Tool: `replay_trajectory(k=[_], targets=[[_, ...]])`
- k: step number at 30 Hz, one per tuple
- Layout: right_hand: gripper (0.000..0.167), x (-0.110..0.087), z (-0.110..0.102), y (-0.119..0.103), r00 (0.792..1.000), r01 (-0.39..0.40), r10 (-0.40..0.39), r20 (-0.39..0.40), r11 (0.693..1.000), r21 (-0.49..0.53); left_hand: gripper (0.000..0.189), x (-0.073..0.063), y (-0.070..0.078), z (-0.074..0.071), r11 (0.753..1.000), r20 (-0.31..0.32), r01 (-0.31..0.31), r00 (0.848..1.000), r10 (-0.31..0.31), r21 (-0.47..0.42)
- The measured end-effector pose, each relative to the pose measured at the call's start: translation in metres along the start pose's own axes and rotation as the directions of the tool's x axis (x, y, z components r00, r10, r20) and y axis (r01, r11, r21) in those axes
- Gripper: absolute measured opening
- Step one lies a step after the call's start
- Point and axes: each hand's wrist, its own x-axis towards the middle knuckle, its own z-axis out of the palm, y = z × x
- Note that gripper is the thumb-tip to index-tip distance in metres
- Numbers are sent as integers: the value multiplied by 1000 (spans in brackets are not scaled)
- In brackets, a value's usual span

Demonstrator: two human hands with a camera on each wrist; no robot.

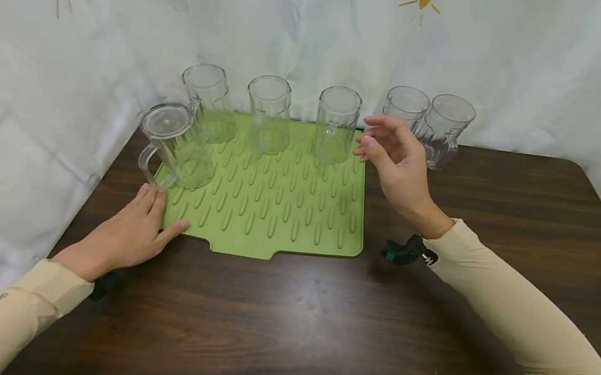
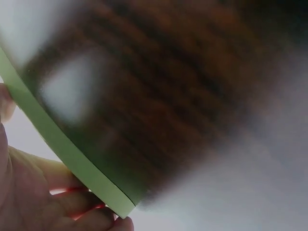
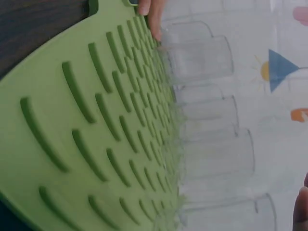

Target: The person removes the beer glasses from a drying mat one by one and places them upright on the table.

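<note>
My left hand (image 1: 128,232) rests at the front left corner of a green ridged drying mat (image 1: 275,212), fingers straight along its edge and thumb over it. Just beyond the fingertips stands a clear glass mug (image 1: 194,159), its handle toward the left. Along the mat's back edge stand three more: a left mug (image 1: 214,108), a middle mug (image 1: 270,112) and a right mug (image 1: 338,120). Raised beside that right mug is my right hand (image 1: 400,171), fingers loosely bent and holding nothing. It partly covers one of two glass mugs (image 1: 445,130) on the table behind it.
The dark wooden table (image 1: 304,338) extends in front of the mat and to its right. A pale patterned curtain (image 1: 319,33) hangs close behind the mugs and along the left side. A black wrist device (image 1: 408,251) hangs under the right wrist.
</note>
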Motion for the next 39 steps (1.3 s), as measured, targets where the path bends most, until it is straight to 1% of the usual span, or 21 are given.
replay_trajectory(k=[6,12,18,25,32,39], targets=[[31,-4,20,4,997,-44,43,67,999,4,99,1,1,0,1000,5,7,1000,-7,-1],[34,-8,40,6,984,-103,101,148,995,8,99,1,-1,-1,1000,12,18,1000,-18,-2],[33,-8,57,9,970,-115,108,220,993,22,99,-1,1,-1,1000,17,21,1000,-21,3],[32,-1,76,7,963,-138,122,242,989,50,97,-2,3,-3,999,17,31,999,-32,6],[30,5,99,6,948,-165,137,288,983,75,98,-4,3,-3,999,24,34,999,-34,7],[31,10,118,7,945,-192,145,292,972,138,99,-4,3,-4,999,36,35,999,-35,-1]])
